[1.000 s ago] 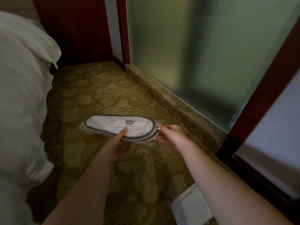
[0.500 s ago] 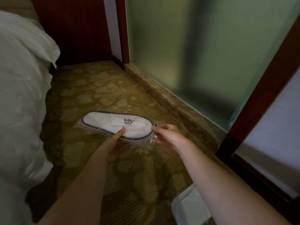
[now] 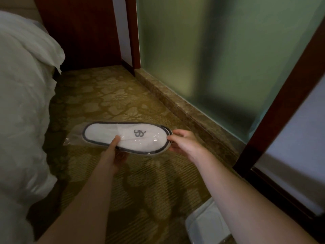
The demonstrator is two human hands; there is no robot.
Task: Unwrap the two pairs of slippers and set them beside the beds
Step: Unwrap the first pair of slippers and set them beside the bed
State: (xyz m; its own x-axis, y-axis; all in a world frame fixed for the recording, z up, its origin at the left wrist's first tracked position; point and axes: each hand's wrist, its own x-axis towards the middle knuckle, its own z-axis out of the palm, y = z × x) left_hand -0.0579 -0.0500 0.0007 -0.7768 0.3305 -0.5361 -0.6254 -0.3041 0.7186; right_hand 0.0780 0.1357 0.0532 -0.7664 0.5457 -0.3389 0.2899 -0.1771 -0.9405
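Observation:
A flat pair of white slippers with dark trim and a dark logo sits inside a clear plastic wrapper, held level above the carpet. My left hand grips the pack from below at its middle, thumb on top. My right hand pinches the pack's right end, where the edge of a second slipper shows underneath. The wrapper's loose end sticks out to the left. A bed with a white duvet fills the left side.
Patterned gold carpet runs between the bed and a stone sill under a frosted glass wall. A dark wooden panel stands at the back, a wooden door frame on the right. A second wrapped white pack lies at the bottom right.
The pack has tilted flatter so its top face shows more fully. Both hands keep their grip, with the right fingers shifting at the pack's end.

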